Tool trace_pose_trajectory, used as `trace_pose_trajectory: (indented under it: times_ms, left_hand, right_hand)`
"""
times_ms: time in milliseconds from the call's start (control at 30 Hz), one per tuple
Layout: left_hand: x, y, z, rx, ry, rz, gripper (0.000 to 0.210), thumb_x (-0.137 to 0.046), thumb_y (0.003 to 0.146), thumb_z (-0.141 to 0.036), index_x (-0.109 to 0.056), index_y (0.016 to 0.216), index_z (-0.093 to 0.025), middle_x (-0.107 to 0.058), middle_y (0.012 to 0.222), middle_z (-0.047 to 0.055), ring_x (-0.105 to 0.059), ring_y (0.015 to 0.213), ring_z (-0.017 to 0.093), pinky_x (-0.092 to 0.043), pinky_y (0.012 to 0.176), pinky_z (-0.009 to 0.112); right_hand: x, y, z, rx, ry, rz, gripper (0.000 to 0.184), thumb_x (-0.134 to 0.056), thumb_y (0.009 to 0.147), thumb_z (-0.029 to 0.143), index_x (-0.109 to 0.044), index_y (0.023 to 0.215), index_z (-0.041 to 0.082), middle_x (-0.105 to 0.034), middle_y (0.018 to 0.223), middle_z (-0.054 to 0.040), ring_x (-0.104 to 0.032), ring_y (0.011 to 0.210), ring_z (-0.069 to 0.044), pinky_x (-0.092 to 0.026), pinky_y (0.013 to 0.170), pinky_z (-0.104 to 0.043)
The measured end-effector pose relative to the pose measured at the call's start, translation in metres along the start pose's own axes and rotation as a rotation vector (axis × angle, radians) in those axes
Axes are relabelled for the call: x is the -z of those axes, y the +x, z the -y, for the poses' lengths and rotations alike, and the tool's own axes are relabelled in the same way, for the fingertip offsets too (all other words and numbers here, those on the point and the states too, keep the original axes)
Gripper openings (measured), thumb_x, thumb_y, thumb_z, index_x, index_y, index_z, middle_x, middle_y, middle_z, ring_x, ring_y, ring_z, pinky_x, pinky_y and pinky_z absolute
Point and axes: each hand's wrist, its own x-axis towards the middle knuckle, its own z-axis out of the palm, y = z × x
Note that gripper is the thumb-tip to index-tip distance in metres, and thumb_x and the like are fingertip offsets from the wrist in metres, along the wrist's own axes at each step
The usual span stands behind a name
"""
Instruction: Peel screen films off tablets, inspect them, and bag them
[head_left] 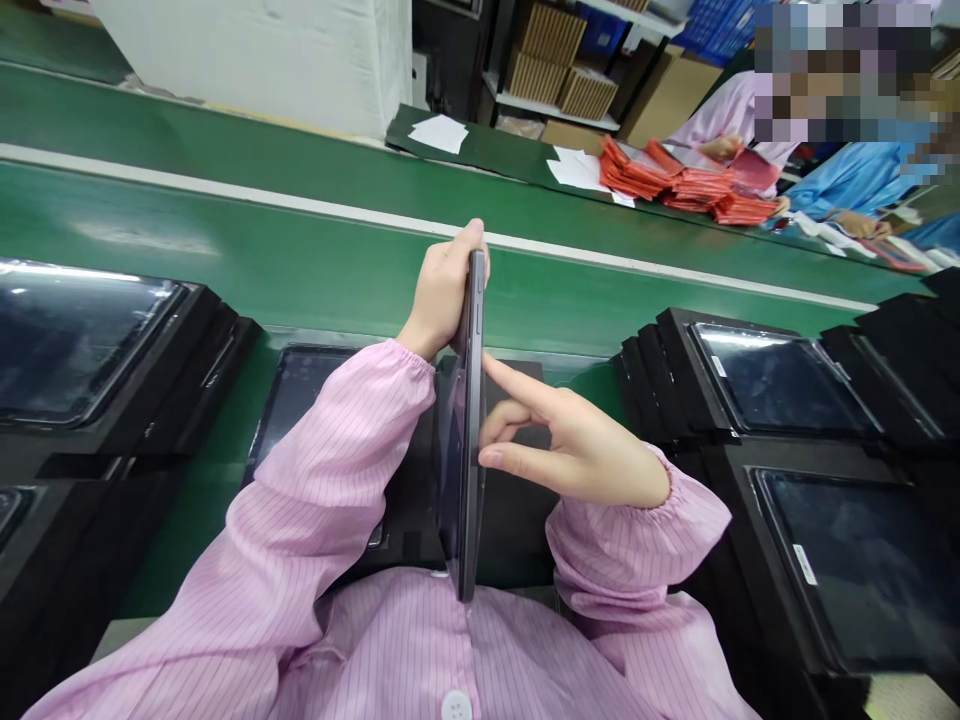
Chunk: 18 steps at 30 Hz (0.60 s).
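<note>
A: By what is the frame filled most?

B: It is crossed from left to right by a long, glossy green work surface [330, 265].

A: And on either side?

B: A stack of matte black rectangular trays [225, 345] is seen at the left edge, and tall black tray stacks [679, 350] at the right. A dark, glossy-screened tablet [787, 375] is seated face up in a right-hand tray, presumably so that its glass is protected.

A: Where is the one in use?

B: At the centre of the frame, a slim, dark grey, flat-edged tablet [473, 430] is held upright on edge. Its screen is turned to the left and its narrow side to the camera, perhaps so that both faces can be reached.

A: How is it gripped?

B: Its upper end is clasped by the bare left hand [442, 290], by which the weight seems to be borne. The bare right hand [589, 440] is loosely spread, with nothing enclosed. Its extended index finger [521, 385] is set at the tablet's back, possibly for steadying; whether the thumb is touching cannot be told.
</note>
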Motion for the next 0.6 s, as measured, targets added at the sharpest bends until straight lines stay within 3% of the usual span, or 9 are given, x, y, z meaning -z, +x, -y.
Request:
trace_pose_trajectory:
  times_ms: [333,600]
  left_hand:
    - [-0.005,-0.010,-0.019,-0.078,-0.050,0.093,0.067,-0.042,0.098,-0.066,-0.046,0.049,-0.020,-0.035,0.045,0.000,-0.037,0.042,0.011,-0.031,0.046,0.029]
    - [-0.012,-0.020,-0.037,-0.115,-0.032,0.094,0.069,-0.040,0.098,-0.067,-0.045,0.047,-0.021,-0.036,0.042,0.000,-0.037,0.041,0.011,-0.032,0.045,0.028]
  right_hand:
    - [0.003,-0.016,0.009,0.059,-0.072,0.056,0.088,-0.065,0.095,0.025,-0.011,0.163,0.021,-0.075,0.095,-0.0012,-0.070,0.077,-0.012,-0.058,0.076,-0.027]
    - [-0.011,-0.008,0.015,0.090,0.092,-0.223,0.071,-0.061,0.089,0.012,-0.033,0.154,0.016,-0.065,0.079,0.0042,-0.060,0.064,-0.009,-0.055,0.068,-0.026]
